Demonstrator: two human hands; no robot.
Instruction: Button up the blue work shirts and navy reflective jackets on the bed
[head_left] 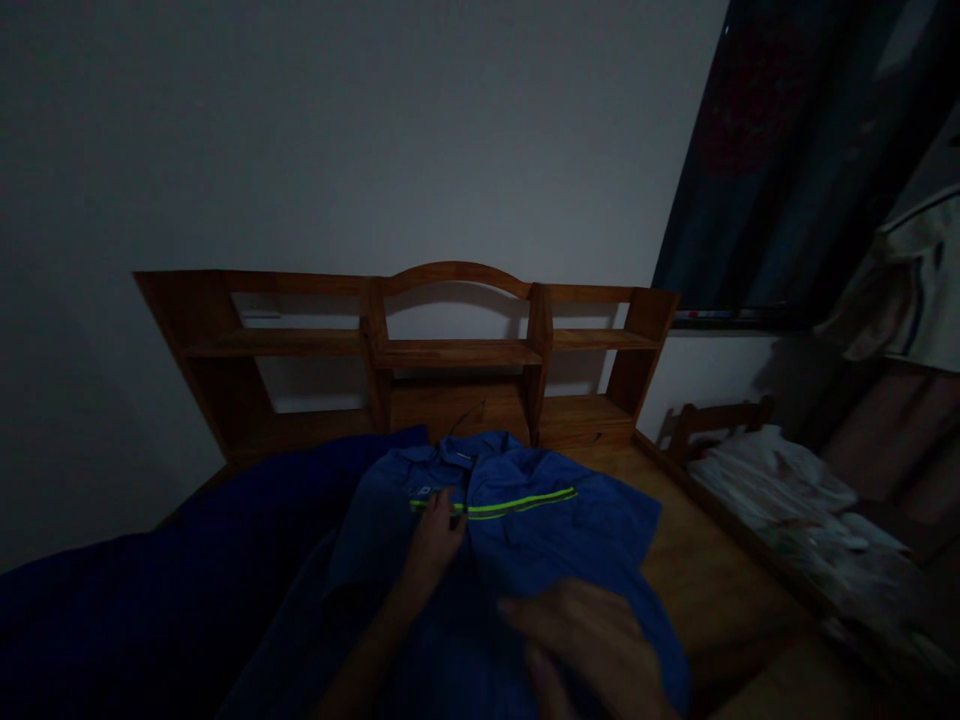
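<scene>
A blue work jacket (540, 530) with a bright yellow-green stripe across the chest lies spread on a wooden desk (697, 570). My left hand (435, 545) rests on the jacket's front near the stripe, fingers stretched flat on the cloth. My right hand (592, 640) lies lower on the jacket, close to the camera, blurred and dark; its fingers seem spread over the fabric. More dark blue cloth (187, 590) is heaped to the left of the jacket.
A wooden shelf unit (420, 350) stands at the desk's back against a pale wall. A dark window or curtain (787, 160) is at upper right. White cloth (780, 490) lies on a chair to the right. The room is dim.
</scene>
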